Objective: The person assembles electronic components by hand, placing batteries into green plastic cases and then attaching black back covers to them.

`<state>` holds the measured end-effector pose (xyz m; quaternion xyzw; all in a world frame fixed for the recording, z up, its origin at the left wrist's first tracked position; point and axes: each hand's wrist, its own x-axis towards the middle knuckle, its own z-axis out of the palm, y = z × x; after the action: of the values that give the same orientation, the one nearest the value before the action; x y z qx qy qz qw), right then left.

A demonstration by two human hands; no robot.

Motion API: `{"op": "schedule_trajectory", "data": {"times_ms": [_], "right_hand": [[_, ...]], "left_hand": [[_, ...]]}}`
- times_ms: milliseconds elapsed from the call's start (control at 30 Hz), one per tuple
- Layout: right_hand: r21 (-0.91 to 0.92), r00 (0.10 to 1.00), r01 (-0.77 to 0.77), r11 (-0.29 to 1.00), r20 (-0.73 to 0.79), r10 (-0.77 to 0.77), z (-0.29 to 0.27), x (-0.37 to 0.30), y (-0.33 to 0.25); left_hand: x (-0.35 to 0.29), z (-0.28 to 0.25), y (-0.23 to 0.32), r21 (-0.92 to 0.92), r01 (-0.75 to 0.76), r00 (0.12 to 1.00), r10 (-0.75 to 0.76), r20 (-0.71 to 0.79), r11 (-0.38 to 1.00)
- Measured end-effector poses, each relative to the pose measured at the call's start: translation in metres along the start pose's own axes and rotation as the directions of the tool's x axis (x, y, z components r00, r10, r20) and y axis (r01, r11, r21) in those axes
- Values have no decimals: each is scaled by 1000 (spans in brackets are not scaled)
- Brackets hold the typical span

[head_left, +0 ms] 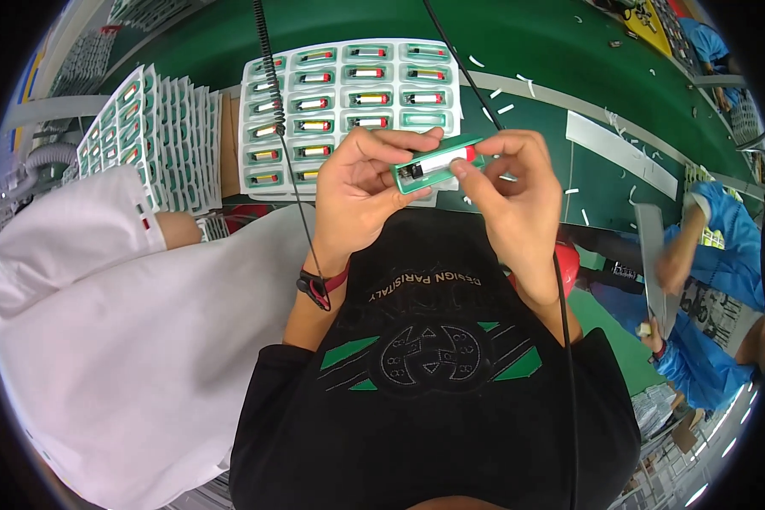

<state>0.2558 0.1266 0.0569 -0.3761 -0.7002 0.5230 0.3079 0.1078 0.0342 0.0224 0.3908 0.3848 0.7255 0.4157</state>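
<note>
Between both hands, in front of my chest, is a small green case (440,178) with its top side open. Inside it lies a small cylinder (440,162) with a white body, a black end and a red end. My left hand (357,183) grips the case by its left end, fingers curled round it. My right hand (518,187) pinches the right end, its thumb pressed on the red end of the cylinder. Just beyond my hands a white tray (334,112) holds rows of similar green cases with cylinders. One green case (424,121) in it shows no cylinder.
At left stand several upright trays (178,127) beside a person's white sleeve (68,221). A coiled cable (272,76) and a black cable (459,55) hang in front. A white strip (620,153) and paper scraps lie on the green table. A co-worker in blue (710,374) is at right.
</note>
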Motion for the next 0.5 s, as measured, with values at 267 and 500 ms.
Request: {"op": "schedule_trajectory", "data": {"times_ms": [267,500], "right_hand": [[467,965,-256,846,169,198,5,12,4],[226,867,-359,906,441,233,3,-4,55]], "left_hand": [[-1,4,3,33,41,999,-41,-6,999],[-26,2,-8,247,481,876,-450,-175,841]]}}
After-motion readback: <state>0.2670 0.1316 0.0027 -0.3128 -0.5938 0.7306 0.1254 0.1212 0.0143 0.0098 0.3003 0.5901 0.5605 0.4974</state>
